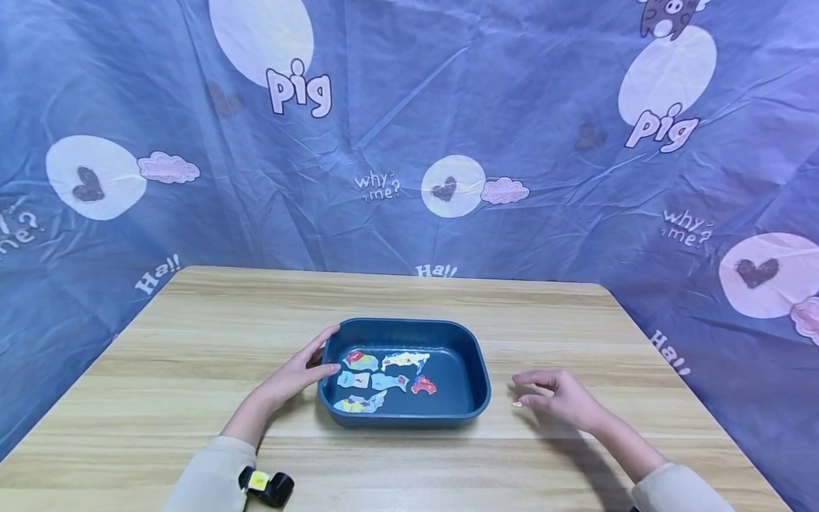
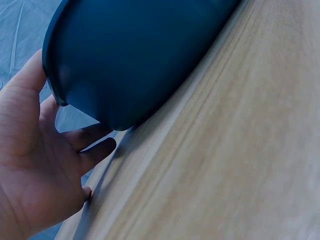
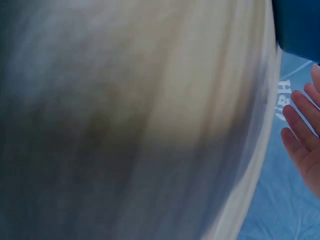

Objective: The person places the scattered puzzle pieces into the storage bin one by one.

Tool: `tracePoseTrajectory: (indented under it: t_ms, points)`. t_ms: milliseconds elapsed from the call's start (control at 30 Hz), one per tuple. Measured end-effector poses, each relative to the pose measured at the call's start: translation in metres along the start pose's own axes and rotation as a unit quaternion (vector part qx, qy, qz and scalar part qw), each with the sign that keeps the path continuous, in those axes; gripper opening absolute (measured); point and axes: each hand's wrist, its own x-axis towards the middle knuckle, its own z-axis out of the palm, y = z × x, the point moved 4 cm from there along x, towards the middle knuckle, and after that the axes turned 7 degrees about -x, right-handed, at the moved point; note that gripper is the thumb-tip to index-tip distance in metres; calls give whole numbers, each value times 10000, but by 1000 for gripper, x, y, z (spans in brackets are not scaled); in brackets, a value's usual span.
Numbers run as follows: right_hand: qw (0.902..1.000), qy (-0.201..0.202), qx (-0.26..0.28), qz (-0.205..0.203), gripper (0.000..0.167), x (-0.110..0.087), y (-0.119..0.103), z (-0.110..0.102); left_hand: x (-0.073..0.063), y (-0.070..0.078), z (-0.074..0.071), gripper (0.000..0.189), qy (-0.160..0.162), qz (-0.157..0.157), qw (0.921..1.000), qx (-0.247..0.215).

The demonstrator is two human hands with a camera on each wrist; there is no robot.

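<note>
A dark blue rectangular basin (image 1: 470, 366) with rounded corners sits on the table. Inside, mostly toward its left half, lie several flat, irregular colourful pieces, among them a red one (image 1: 423, 385), a yellowish-white one (image 1: 404, 361) and a light blue one (image 1: 387, 382). My left hand (image 1: 293, 378) holds the basin's left side, thumb and forefinger at the rim, the other fingers by the outer wall in the left wrist view. Apart from the basin, to its right, my right hand (image 1: 566, 402) hovers over the table with loosely bent fingers and nothing in it.
The wood-grain table (image 1: 397, 469) extends around the basin on all sides. Behind it and at both sides hangs a blue printed cloth (image 1: 409, 107). A black strap device (image 1: 269, 485) sits on the left sleeve.
</note>
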Motion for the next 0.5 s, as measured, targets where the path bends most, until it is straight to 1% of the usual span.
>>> tracePoseTrajectory:
  t_ms: [200, 367, 500]
  points:
    - [9999, -56, -65, 142, 28, -2, 7, 4, 0, 0, 0, 63, 11, -28, 10000, -39]
    - [9992, -183, 120, 340, 27, -5, 17, 11, 0, 1, -1, 62, 15, -43, 10000, -65]
    - [9991, -96, 180, 375, 26, -8, 23, 14, 0, 0, -1, 62, 16, -37, 10000, -79]
